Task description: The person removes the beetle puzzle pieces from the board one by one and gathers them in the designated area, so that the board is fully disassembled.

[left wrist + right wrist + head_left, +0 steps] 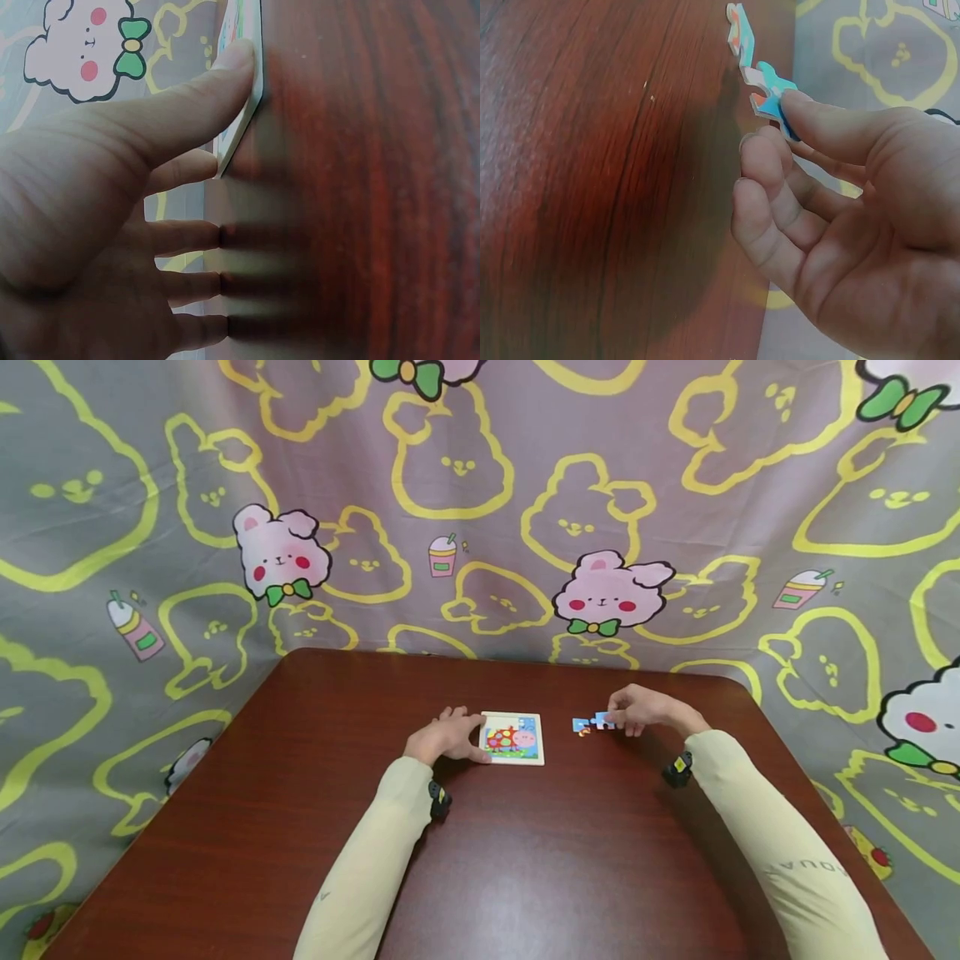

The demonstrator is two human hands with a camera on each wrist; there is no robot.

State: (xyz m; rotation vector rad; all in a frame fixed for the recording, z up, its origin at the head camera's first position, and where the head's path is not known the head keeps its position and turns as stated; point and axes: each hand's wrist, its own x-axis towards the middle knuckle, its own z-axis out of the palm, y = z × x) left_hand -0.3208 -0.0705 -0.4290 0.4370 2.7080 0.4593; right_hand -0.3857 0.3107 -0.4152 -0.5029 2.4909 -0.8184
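The held piece is to the right of the board, pinched between thumb and fingers of the right hand. It may slip, because the grip seems near one end, or knock the loose piece beside it. The left hand, fingers spread, touches the board; an uneven push could slide it on the desk. The right thumb partly covers the held piece; whether both pieces touch, I cannot tell.

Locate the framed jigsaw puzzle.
In the head view, the framed jigsaw puzzle lies near the middle of the brown table, its left edge at the left hand, with the right hand farther off to its right.
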